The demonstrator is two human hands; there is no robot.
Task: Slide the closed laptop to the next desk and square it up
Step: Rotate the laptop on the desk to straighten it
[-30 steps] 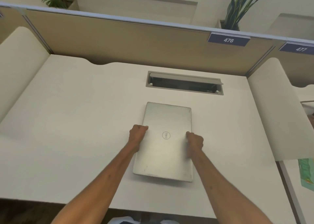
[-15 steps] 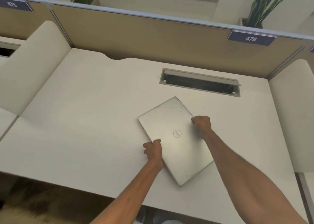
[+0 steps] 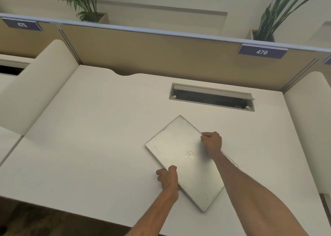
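Note:
A closed silver laptop (image 3: pixel 180 151) with a round logo on its lid lies flat on the white desk (image 3: pixel 93 146), right of the middle, turned askew with one corner pointing to the back. My left hand (image 3: pixel 168 179) grips its near-left long edge. My right hand (image 3: pixel 211 142) holds the opposite long edge, fingers curled over it. The right forearm covers part of the lid's right side. The neighbouring desk (image 3: pixel 7 142) shows at the far left.
A rounded cream divider (image 3: pixel 34 91) stands between this desk and the left one; another divider (image 3: pixel 309 128) stands at the right. An open cable hatch (image 3: pixel 211 98) sits behind the laptop. A tan back panel carries labels 475 (image 3: pixel 22 25) and 476 (image 3: pixel 261 52).
The laptop has turned from straight to diagonal, its far end swinging left. My left hand slid toward me along its edge, my right hand away. The view has panned left.

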